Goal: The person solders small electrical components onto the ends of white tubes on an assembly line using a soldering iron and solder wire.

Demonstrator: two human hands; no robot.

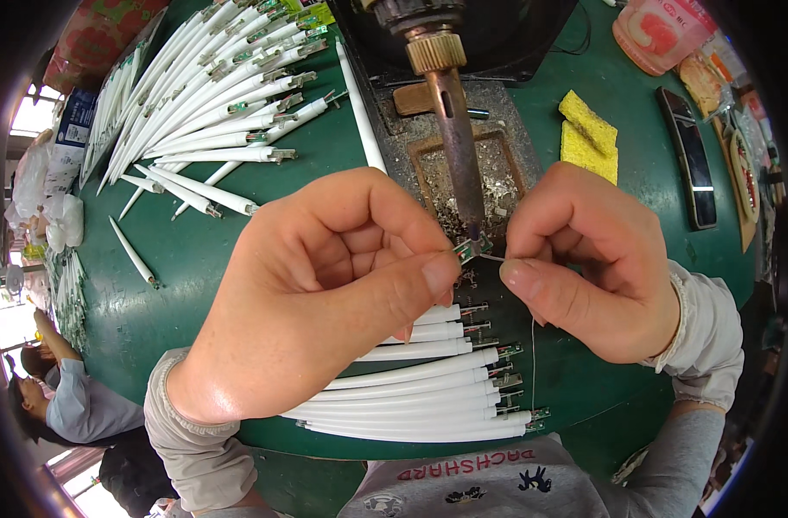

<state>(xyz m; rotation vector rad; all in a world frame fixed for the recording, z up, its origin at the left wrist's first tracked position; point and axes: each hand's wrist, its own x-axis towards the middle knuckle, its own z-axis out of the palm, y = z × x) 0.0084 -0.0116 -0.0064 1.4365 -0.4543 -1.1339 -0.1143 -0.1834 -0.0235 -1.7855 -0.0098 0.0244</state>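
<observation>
My left hand (325, 293) pinches a small green circuit board (471, 250) between thumb and forefinger; whatever it joins on to is hidden behind my fingers. The tip of a soldering iron (456, 138), pointing downward, meets the board. My right hand (592, 268) is closed on a thin solder wire (534, 363). One end of the wire reaches the board at the iron's tip, and the rest hangs down below my fingers. Beneath my hands lies a row of white pen-shaped tubes (420, 399), with small circuit boards sticking out of their right ends.
Many similar white tubes (195, 104) are piled at the far left. Under the iron sits a solder-spattered tray (420, 173). Yellow sponges (591, 142), a phone (689, 160) and a pink cup (661, 34) stand at the right. Another person (91, 406) is at the far left.
</observation>
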